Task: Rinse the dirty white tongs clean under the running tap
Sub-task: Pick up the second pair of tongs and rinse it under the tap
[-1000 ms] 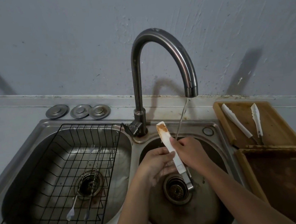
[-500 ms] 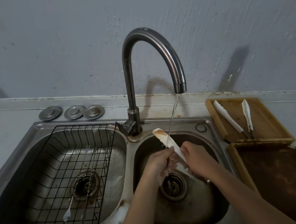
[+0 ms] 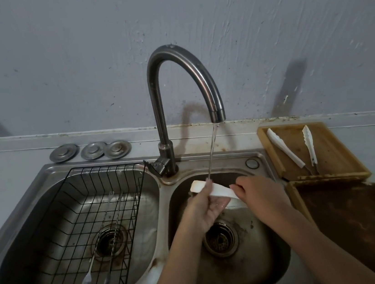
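Observation:
The white tongs point(image 3: 219, 190) lie nearly level over the right sink basin point(image 3: 264, 262), tip pointing left. A thin stream of water point(image 3: 211, 153) falls from the curved tap point(image 3: 197, 78) onto the tongs near my left thumb. My left hand point(image 3: 205, 211) cups the tongs from below, thumb on top. My right hand point(image 3: 257, 192) grips the handle end, which it hides. The visible tip looks white.
A black wire rack point(image 3: 78, 227) with long metal utensils sits in the left basin. Three metal sink plugs point(image 3: 92, 150) rest behind it. At the right, a wooden tray point(image 3: 341, 162) holds two more white tongs point(image 3: 285, 148); a stained brown tray point(image 3: 359, 226) lies nearer me.
The tongs have tipped from steeply upright to almost level and dropped under the stream. The brown stain seen on the tip earlier no longer shows. Both hands shifted with them.

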